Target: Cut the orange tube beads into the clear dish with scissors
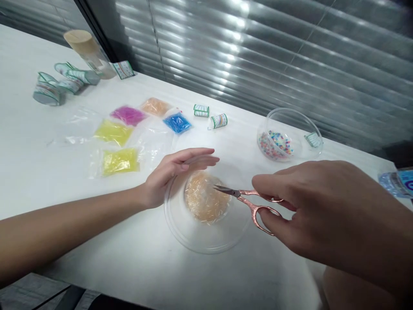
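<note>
White table [129, 254], slatted blinds [200, 47] behind. Clear bowl [180, 232] near front edge, orange strands [206, 204] inside. Right hand [316, 206] grips copper scissors [236, 193], blade tips above strands. Left hand [169, 174], fingers loosely extended, at bowl's far-left rim. Beyond: 5 filled bags [121, 161], 2 small printed packets [218, 121].

The scissors [238, 193] look all metal to me: smooth grey blades, coppery handles with a shiny, bumpy surface. The bowl [193, 237] beneath them is clear, smooth plastic, its rim glossy. Crinkled, shiny plastic film wraps the blue packet [177, 123]. From here the tabletop [129, 258] seems smooth with a soft sheen, the blind slats [209, 51] gleam like metal, and the jar lid [77, 37] looks like matt wood.
</note>
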{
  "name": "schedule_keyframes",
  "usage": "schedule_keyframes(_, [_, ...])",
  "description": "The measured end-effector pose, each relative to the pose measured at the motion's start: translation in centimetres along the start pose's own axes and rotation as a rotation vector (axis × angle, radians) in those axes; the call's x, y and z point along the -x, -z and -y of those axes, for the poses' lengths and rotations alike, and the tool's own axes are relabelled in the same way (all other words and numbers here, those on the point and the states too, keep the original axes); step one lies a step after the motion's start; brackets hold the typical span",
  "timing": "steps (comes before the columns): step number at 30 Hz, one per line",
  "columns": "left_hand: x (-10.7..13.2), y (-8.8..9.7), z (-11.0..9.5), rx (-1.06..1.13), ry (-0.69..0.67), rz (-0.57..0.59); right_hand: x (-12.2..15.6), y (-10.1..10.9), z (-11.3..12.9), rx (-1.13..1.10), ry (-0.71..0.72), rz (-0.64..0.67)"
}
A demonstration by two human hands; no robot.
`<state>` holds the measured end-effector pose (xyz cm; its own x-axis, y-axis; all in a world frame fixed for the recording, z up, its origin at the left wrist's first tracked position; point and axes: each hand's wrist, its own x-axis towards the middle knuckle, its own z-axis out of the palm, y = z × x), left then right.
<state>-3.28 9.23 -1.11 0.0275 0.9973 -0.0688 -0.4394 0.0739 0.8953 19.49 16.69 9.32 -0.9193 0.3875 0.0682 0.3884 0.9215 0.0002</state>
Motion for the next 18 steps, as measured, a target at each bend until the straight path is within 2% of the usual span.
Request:
schedule_keyframes(7, [0.0, -0.1, 0.0, 0.003, -0.019, 0.001, 0.4, 0.1, 0.6, -0.024, -0.001, 0.003])
schedule_keyframes(13, [0.1, -0.1, 0.1, 0.0, -0.018, 0.007, 0.5, 0.3, 1.1, -0.052, -0.023, 0.124])
schedule_keyframes(18, [0.2, -0.2, 0.1, 0.013, 0.009, -0.045, 0.4, 0.2, 1.1, -0.049, -0.001, 0.117])
